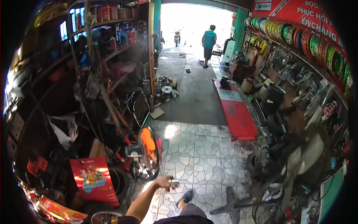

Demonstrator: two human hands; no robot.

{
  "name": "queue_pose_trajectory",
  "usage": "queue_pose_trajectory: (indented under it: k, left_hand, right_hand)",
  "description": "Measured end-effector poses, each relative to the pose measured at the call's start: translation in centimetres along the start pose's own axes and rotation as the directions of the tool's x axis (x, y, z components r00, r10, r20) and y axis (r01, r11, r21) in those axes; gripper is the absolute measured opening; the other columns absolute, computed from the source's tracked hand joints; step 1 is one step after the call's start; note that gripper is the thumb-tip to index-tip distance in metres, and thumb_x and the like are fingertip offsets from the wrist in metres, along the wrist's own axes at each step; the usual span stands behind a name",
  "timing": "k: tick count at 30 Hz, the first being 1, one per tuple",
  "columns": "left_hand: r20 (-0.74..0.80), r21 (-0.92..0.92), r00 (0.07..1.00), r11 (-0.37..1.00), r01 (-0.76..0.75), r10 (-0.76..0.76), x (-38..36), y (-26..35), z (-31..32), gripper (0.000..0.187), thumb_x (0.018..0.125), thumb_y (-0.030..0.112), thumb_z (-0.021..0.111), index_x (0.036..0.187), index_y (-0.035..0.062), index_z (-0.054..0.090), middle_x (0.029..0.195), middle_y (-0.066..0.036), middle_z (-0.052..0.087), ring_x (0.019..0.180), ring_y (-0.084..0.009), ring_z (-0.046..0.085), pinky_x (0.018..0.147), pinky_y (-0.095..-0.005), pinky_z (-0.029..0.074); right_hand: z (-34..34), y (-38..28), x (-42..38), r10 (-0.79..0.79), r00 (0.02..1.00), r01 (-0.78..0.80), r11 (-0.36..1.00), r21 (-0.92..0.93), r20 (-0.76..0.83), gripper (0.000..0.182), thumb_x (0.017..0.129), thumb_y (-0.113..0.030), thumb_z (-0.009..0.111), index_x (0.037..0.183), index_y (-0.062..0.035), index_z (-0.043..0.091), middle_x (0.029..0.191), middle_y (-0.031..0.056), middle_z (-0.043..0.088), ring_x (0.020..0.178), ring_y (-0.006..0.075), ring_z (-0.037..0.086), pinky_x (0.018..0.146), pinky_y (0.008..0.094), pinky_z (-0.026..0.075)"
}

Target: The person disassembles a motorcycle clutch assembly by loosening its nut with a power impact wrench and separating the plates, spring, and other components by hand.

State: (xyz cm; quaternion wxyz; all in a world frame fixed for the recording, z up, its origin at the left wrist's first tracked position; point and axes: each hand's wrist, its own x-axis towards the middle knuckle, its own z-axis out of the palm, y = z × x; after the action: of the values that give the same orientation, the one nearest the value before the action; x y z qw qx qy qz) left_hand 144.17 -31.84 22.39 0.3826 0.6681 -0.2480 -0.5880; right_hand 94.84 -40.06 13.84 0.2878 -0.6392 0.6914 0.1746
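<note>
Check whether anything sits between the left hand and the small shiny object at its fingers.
Nothing visible does. The left hand already has the small shiny object at its fingers, over bare floor tiles. The orange-lit wheel stands to the hand's upper left, apart from it. The right hand is out of view.
</note>
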Motion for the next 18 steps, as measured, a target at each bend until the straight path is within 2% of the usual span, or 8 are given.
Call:
queue_pose_trajectory:
  k: [2,6,8,10,15,17,18]
  left_hand:
    - [-0.004,0.004,0.995,0.995,0.095,-0.095,0.9,1.9,-1.5,0.056,0.081,0.032,0.083,0.113,-0.0029,0.053,0.088,-0.014,0.07,0.063,-0.0185,0.068,0.05,-0.0296,0.053]
    - [0.012,-0.235,0.994,0.966,0.108,-0.108,3.8,2.2,-4.5,0.056,0.083,0.032,0.082,0.115,-0.0039,0.053,0.09,-0.014,0.07,0.063,-0.0188,0.067,0.049,-0.0298,0.052]
    - [-0.17,-0.429,0.982,0.903,0.001,-0.082,6.0,1.3,-6.8,0.065,0.079,0.042,0.084,0.11,-0.0084,0.057,0.083,-0.01,0.068,0.056,-0.0171,0.063,0.048,-0.0306,0.05]
    - [-0.206,-0.484,0.974,0.875,-0.014,-0.098,7.2,5.1,-9.6,0.062,0.08,0.044,0.081,0.109,-0.007,0.059,0.086,-0.009,0.068,0.062,-0.0152,0.064,0.051,-0.0285,0.048]
    - [-0.247,-0.57,0.958,0.821,-0.023,-0.144,16.3,10.6,-19.8,0.058,0.082,0.046,0.079,0.104,-0.0054,0.063,0.084,-0.007,0.068,0.067,-0.0135,0.063,0.054,-0.026,0.047]
    - [-0.325,-0.397,0.944,0.913,-0.088,-0.05,22.2,13.2,-25.4,0.055,0.083,0.046,0.077,0.101,-0.0036,0.064,0.082,-0.008,0.068,0.064,-0.0142,0.063,0.053,-0.0264,0.048]
    - [-0.288,-0.399,0.956,0.914,-0.067,-0.055,25.4,14.6,-27.9,0.052,0.083,0.045,0.077,0.099,-0.0021,0.065,0.081,-0.008,0.068,0.062,-0.0141,0.063,0.052,-0.0266,0.049]
  right_hand:
    - [-1.4,-3.7,3.1,0.026,1.0,-0.026,1.0,0.001,-0.005,0.091,0.073,-0.035,0.078,0.142,-0.0011,0.03,0.117,0.0251,0.063,0.106,0.039,0.064,0.09,0.0459,0.051]
    - [-5.8,-11.2,9.6,0.047,0.998,-0.047,0.999,-0.002,-0.049,0.09,0.072,-0.035,0.077,0.141,-0.0011,0.03,0.117,0.0257,0.063,0.105,0.04,0.064,0.09,0.0467,0.051]
    - [-8.4,-15.5,13.1,0.049,0.994,-0.049,0.999,0.003,-0.1,0.09,0.072,-0.035,0.077,0.141,-0.001,0.03,0.116,0.0259,0.063,0.105,0.0405,0.063,0.09,0.047,0.051]
    - [-11.4,-20.3,17.2,0.049,0.987,-0.049,0.999,0.004,-0.152,0.089,0.072,-0.034,0.077,0.14,-0.001,0.03,0.116,0.0262,0.063,0.105,0.041,0.063,0.09,0.0474,0.051]
    - [-16.6,-34.0,26.2,0.063,0.972,-0.063,0.998,0.01,-0.227,0.088,0.072,-0.034,0.076,0.139,-0.0009,0.03,0.115,0.0269,0.063,0.104,0.0422,0.063,0.09,0.0483,0.05]
    - [-18.0,-39.1,28.7,0.073,0.967,-0.073,0.997,0.009,-0.242,0.088,0.072,-0.034,0.076,0.139,-0.0009,0.03,0.114,0.0271,0.063,0.104,0.0427,0.063,0.09,0.0487,0.05]
    - [-18.8,-41.1,29.4,0.078,0.966,-0.08,0.997,0.002,-0.244,0.088,0.072,-0.034,0.076,0.139,-0.0009,0.03,0.114,0.0273,0.063,0.104,0.043,0.063,0.09,0.0488,0.05]
